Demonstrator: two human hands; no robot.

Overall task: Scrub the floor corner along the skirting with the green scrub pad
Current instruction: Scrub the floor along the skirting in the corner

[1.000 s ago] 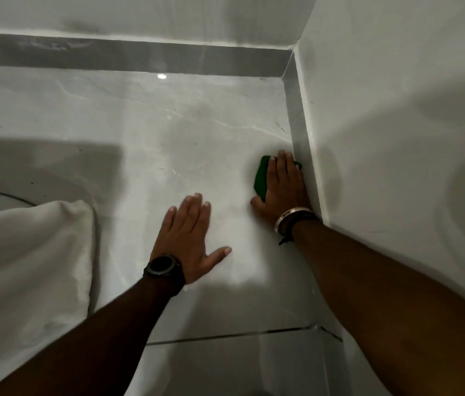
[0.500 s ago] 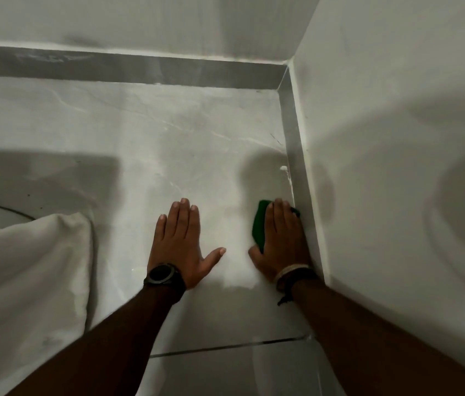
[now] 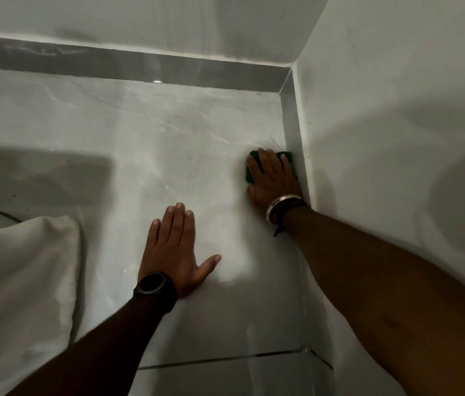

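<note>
So the thin green scrub pad (image 3: 249, 173) is pinned flat under the right hand (image 3: 272, 178), fingers spread and pressed down on it, on the glossy grey marble-look floor tile (image 3: 139, 144) tight against the grey skirting strip (image 3: 292, 130) along the right wall. The corner that's meant to be reached lies straight ahead of that hand, up the skirting line, so the stroke probably gets run lengthwise along it. The left hand (image 3: 177, 252) is laid open and flat, nothing held, well apart.
</note>
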